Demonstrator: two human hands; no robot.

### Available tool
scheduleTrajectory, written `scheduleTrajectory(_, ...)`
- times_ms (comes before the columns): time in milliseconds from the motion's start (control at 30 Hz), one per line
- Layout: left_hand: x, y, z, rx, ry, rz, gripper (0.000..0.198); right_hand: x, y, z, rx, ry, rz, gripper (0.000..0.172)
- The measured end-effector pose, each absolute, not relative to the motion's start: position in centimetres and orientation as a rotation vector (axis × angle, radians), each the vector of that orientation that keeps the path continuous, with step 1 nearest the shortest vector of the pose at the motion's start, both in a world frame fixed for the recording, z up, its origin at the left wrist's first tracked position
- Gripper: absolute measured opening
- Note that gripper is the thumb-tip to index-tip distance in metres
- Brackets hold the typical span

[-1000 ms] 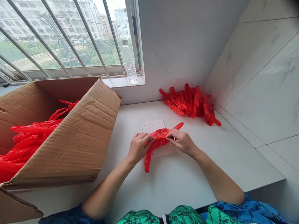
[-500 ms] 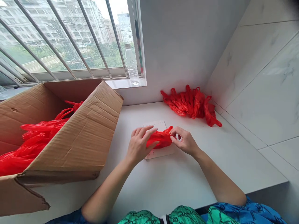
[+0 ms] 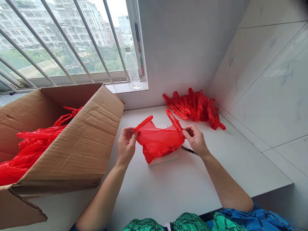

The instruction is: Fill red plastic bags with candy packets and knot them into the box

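A red plastic bag (image 3: pixel 160 141) is stretched out flat between my two hands, its two handle loops pointing away from me. My left hand (image 3: pixel 127 146) pinches its left edge below one loop. On the opposite side, my right hand (image 3: pixel 194 138) has the right edge between thumb and fingers. Under the bag lies a white printed sheet or booklet (image 3: pixel 166 158), mostly covered by the red plastic. A black pen (image 3: pixel 189 150) rests on the white table just below my right hand.
To the left stands an open cardboard box (image 3: pixel 79 144) holding more red bags (image 3: pixel 40 141). A row of bunched red bags (image 3: pixel 194 106) lies by the wall at the back right. On the sill of the barred window stands a clear bottle (image 3: pixel 132 69). The white table (image 3: pixel 154 192) ends at the right.
The bunched red bag has been spread wide. My left hand has moved left and closed on its edge; my right hand has shifted slightly right. The pen now shows.
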State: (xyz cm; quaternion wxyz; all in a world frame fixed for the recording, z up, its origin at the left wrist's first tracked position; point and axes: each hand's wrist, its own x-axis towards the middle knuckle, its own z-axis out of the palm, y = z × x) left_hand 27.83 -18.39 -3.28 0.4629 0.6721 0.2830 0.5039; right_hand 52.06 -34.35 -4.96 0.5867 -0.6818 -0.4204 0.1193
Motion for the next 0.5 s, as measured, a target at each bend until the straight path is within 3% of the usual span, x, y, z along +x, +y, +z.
scheduleTrajectory(133, 27.0, -20.0, -2.0, 1.82, 0.503, 1.087, 0.045, 51.0, -35.2, -3.4, -1.653, -1.094, 0.063, 0.024)
scheduleTrajectory(300, 26.6, -22.1, 0.1, 2.001, 0.316, 0.902, 0.019, 47.4, -37.0, -0.7, -1.273, -1.37, -0.458, 0.017)
scheduleTrajectory(367, 26.5, -22.5, 0.5, 1.933, 0.253, 0.878, 0.022, 46.3, -37.3, -0.4, -1.225, -1.538, -0.379, 0.018)
scheduleTrajectory(467, 26.2, -22.9, 0.3, 1.783, 0.206, 0.807, 0.024, 45.5, -37.2, -0.8, -1.392, -1.79, -0.18, 0.007)
scheduleTrajectory(500, 26.1, -23.0, 0.2, 1.728, 0.193, 0.777, 0.023, 45.5, -37.0, -1.2, -1.456, -1.883, -0.162, 0.014)
